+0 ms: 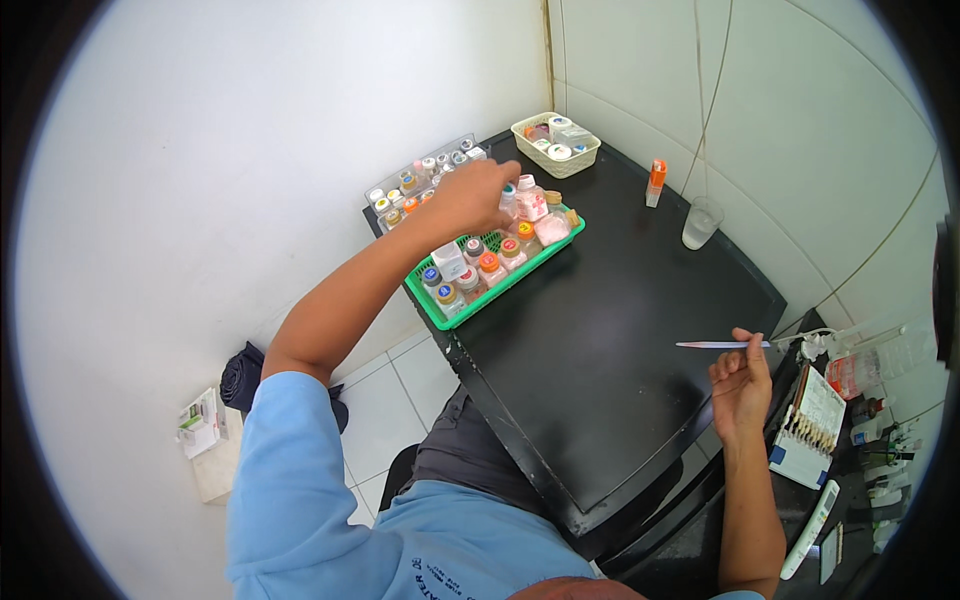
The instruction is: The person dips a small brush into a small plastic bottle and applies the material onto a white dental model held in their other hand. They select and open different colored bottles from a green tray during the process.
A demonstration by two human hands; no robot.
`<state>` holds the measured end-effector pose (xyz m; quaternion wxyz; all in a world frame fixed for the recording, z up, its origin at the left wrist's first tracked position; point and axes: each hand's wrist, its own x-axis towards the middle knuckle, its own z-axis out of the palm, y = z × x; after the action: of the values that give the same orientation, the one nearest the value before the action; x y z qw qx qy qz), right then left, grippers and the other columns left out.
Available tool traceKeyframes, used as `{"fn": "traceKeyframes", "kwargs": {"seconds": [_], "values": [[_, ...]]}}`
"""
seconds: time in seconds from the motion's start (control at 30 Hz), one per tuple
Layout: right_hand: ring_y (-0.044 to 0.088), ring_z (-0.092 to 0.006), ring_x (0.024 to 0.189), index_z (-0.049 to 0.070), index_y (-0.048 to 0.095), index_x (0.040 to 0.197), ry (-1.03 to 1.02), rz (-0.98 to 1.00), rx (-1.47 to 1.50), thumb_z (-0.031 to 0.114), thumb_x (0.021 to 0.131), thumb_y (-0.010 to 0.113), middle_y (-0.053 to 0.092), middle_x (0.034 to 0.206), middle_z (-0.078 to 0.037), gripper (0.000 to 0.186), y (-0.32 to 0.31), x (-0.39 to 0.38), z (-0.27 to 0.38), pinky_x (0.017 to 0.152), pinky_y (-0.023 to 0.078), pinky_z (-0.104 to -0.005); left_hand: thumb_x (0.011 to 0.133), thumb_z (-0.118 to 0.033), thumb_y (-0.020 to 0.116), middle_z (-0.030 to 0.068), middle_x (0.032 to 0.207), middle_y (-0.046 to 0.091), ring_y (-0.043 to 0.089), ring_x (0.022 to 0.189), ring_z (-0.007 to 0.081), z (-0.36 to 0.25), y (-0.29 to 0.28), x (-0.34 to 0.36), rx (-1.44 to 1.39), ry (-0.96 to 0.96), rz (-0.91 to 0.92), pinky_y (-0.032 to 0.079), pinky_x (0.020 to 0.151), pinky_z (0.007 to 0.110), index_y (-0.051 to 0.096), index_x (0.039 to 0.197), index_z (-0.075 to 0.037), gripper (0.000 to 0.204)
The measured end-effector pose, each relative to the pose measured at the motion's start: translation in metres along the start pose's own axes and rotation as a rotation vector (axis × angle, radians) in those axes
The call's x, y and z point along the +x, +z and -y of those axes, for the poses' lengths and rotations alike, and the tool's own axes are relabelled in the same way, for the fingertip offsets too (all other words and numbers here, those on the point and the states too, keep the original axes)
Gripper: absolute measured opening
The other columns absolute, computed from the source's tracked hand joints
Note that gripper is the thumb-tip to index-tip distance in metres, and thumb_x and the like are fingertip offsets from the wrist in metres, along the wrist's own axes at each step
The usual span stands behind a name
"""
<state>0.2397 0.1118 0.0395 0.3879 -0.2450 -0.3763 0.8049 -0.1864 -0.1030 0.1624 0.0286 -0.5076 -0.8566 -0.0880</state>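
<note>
My left hand (475,195) reaches over the green basket (495,292) at the upper middle, fingers closed on a small clear bottle with a teal lid (509,197), partly hidden by the hand. The basket holds several bottles with coloured lids and a pink-and-white jar (530,205). Just behind, a clear tray (385,186) carries several small capped pots. At the right, over the black tabletop (610,390), my right hand (740,380) holds a slim pale pen-like stick (715,344) level, between thumb and fingers.
A cream basket (585,161) of containers sits in the back corner, near an orange-capped tube (656,180) and a plastic cup (702,222). At right lie an open sample book (808,425), a plastic bottle and a white bar-shaped object (810,530). Tiled walls bound the desk.
</note>
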Motion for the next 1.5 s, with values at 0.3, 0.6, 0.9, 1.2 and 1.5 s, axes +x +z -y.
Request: {"fn": "traceKeyframes", "kwargs": {"seconds": [0.3,0.6,0.9,1.2,1.5], "values": [[0.051,-0.0113,0.073,0.004,0.073,0.127,0.008,0.029,-0.026,0.043,0.121,0.063,0.055,0.077,0.002,0.041,0.003,-0.001,0.0,0.071,0.042,-0.0312,0.078,-0.034,0.104,0.0216,0.126,0.08,0.077,0.121,0.0399,0.027,0.026,0.028,0.114,-0.081,0.229,0.062,0.101,0.05,0.074,0.128,-0.002,0.066],[0.052,-0.0113,0.072,0.005,0.074,0.127,0.006,0.038,-0.057,0.043,0.121,0.063,0.055,0.078,0.002,0.04,0.0,0.0,-0.002,0.071,0.043,-0.0306,0.081,-0.045,0.102,0.0228,0.12,0.084,0.082,0.114,0.0389,0.037,0.034,0.036,0.188,-0.096,0.287,0.066,0.098,0.049,0.085,0.111,0.001,0.058],[0.052,-0.0107,0.074,0.003,0.073,0.127,-0.003,0.062,-0.074,0.039,0.122,0.061,0.056,0.08,0.001,0.039,0.003,-0.002,0.0,0.072,0.044,-0.0303,0.086,-0.055,0.097,0.0157,0.113,0.081,0.079,0.111,0.0359,0.019,0.021,0.021,0.123,-0.051,0.282,0.062,0.092,0.054,0.082,0.114,-0.009,0.056],[0.053,-0.0121,0.077,0.004,0.074,0.127,0.001,0.092,-0.09,0.042,0.121,0.062,0.056,0.081,0.001,0.04,0.001,-0.001,-0.001,0.074,0.044,-0.0315,0.089,-0.043,0.093,0.0153,0.117,0.077,0.075,0.115,0.0361,0.013,0.032,0.012,0.143,0.051,0.401,0.06,0.093,0.051,0.081,0.108,-0.009,0.041],[0.07,-0.0177,0.091,0.005,0.068,0.106,-0.166,0.11,-0.232,0.031,0.123,0.061,0.068,0.103,-0.005,0.031,0.003,-0.001,-0.007,0.084,0.058,-0.0328,0.1,-0.028,0.081,0.0124,0.13,0.074,0.074,0.117,0.0279,-0.031,-0.026,-0.004,-0.592,0.353,0.158,0.06,0.098,0.043,0.07,0.117,-0.008,0.029]]}}
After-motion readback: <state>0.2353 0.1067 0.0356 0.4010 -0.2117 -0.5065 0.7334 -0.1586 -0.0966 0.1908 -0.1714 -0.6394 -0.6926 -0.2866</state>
